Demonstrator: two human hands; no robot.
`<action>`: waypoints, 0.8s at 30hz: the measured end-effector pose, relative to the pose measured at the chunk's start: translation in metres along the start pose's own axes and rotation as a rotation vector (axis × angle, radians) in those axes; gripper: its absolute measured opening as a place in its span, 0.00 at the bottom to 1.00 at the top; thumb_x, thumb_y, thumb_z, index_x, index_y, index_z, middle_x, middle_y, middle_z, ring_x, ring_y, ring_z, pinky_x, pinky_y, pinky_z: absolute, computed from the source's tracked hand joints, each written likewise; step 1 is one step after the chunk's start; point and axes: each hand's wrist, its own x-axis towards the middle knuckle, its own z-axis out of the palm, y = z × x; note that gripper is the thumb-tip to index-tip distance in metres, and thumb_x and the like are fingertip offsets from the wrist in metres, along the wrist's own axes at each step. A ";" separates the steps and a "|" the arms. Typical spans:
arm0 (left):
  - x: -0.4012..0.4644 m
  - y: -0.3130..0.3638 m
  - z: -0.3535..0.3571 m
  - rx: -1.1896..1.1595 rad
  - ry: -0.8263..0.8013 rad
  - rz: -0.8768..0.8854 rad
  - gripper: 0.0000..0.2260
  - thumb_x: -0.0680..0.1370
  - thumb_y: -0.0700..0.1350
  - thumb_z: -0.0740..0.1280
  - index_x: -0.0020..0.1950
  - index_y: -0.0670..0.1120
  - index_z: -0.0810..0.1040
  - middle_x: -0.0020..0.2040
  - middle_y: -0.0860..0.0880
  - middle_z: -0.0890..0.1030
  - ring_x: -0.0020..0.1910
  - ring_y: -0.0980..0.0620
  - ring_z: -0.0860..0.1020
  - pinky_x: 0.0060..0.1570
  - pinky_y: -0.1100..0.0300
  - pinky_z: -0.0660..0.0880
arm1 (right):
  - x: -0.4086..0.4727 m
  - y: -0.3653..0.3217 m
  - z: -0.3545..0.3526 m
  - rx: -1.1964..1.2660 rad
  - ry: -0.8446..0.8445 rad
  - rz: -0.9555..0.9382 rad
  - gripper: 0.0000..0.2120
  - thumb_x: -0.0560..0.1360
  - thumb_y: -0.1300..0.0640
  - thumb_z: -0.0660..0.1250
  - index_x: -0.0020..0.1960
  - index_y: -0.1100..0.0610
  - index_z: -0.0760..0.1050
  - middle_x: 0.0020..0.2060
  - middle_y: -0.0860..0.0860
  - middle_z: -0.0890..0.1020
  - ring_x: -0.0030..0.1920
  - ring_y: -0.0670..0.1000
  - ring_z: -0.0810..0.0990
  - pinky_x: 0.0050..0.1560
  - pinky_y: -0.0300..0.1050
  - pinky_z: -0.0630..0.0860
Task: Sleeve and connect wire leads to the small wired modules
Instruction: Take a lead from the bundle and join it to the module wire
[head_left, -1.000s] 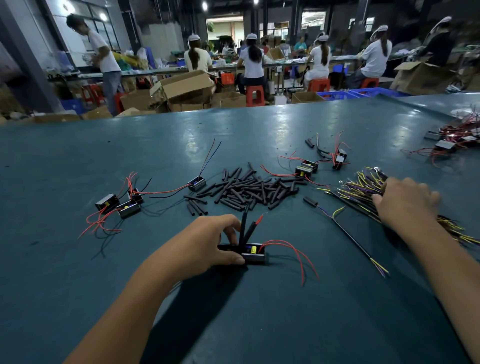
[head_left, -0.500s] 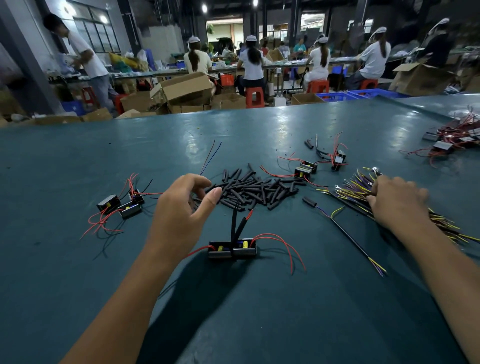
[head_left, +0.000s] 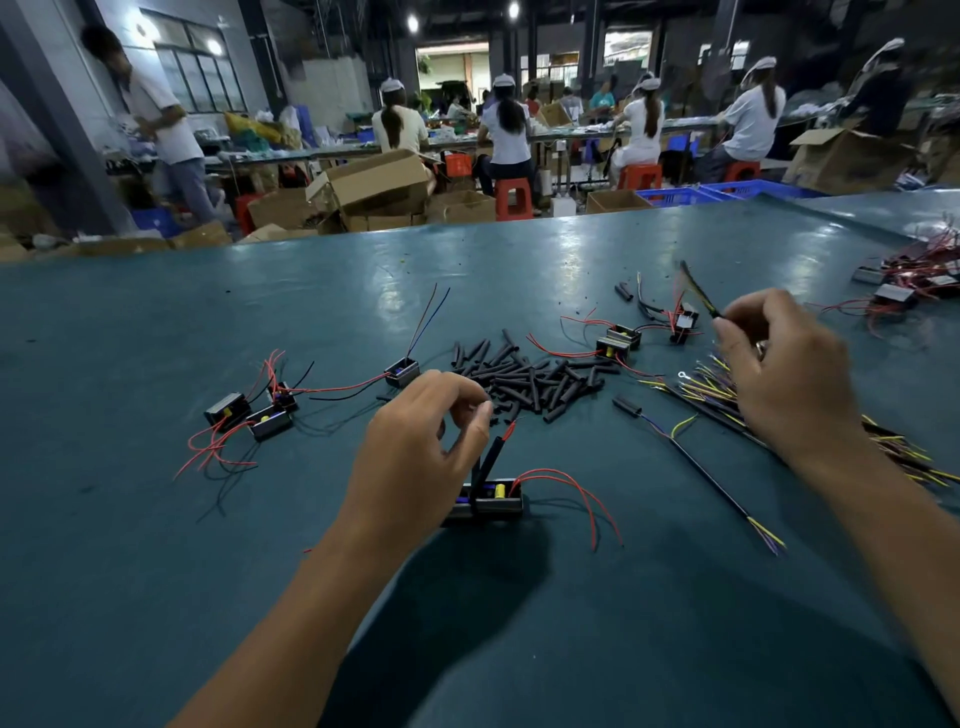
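A small black module (head_left: 491, 500) lies on the green table (head_left: 156, 571) in front of me, two black-sleeved leads (head_left: 491, 460) standing up from it and red wires (head_left: 571, 486) trailing right. My left hand (head_left: 415, 457) hovers just behind it at the near edge of the pile of black sleeves (head_left: 535, 379); thumb and forefinger pinch together on what looks like a sleeve, mostly hidden. My right hand (head_left: 789, 374) is raised over the bundle of yellow and purple wire leads (head_left: 701, 387) and pinches one blurred wire lead (head_left: 698, 291) that points up and away.
Finished-looking modules with red wires lie at the left (head_left: 249, 413), behind the pile (head_left: 402, 371) and at the back right (head_left: 618, 340). A single long lead (head_left: 701, 467) lies right of the module. More modules (head_left: 893, 293) heap at the far right edge.
My left hand dropped from its open reach and curled into a pinch at the sleeve pile. My right hand rose off the lead bundle with one wire lead between its fingers.
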 end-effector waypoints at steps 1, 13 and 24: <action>0.000 0.002 0.001 -0.010 0.009 0.016 0.03 0.78 0.39 0.70 0.45 0.45 0.79 0.39 0.53 0.78 0.38 0.57 0.73 0.39 0.66 0.70 | -0.003 -0.015 -0.001 0.285 -0.062 0.147 0.02 0.79 0.61 0.67 0.50 0.56 0.74 0.40 0.56 0.80 0.36 0.51 0.79 0.36 0.44 0.74; -0.015 0.038 0.012 -0.794 -0.600 -0.301 0.05 0.80 0.51 0.68 0.46 0.53 0.80 0.35 0.53 0.82 0.29 0.61 0.73 0.31 0.68 0.69 | -0.047 -0.080 0.021 1.337 -0.449 0.698 0.10 0.71 0.58 0.67 0.51 0.59 0.76 0.34 0.50 0.80 0.33 0.44 0.80 0.28 0.31 0.74; -0.020 0.042 0.011 -0.960 -0.769 -0.440 0.05 0.82 0.44 0.67 0.50 0.43 0.80 0.40 0.48 0.82 0.29 0.57 0.69 0.30 0.68 0.67 | -0.048 -0.077 0.021 1.300 -0.492 0.674 0.11 0.72 0.58 0.66 0.53 0.60 0.76 0.37 0.51 0.80 0.35 0.45 0.80 0.29 0.33 0.75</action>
